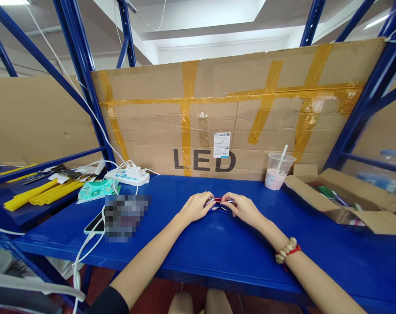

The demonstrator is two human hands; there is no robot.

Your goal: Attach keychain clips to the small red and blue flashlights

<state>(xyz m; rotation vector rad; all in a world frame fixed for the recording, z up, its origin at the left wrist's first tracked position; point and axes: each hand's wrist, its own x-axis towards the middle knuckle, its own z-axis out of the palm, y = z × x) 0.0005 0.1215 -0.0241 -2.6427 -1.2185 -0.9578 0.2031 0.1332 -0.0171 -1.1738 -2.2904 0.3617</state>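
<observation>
Both of my hands meet at the middle of the blue table (217, 244). My left hand (195, 206) is closed in a pinch on the silver end of a small red pen-like piece (218, 200). The other end of that piece is pinched by my right hand (243, 208), whose wrist wears a bead bracelet. Just below it, between the two hands, a few small blue and dark parts (219, 209) rest on the table or under the fingers; I cannot tell which.
A taped cardboard wall marked LED (204, 160) stands behind the table. A plastic cup with a straw (278, 172) and an open cardboard box of pens (344, 198) are at the right. A white power strip (127, 175), cables, a phone (95, 223) and yellow items (41, 195) lie left.
</observation>
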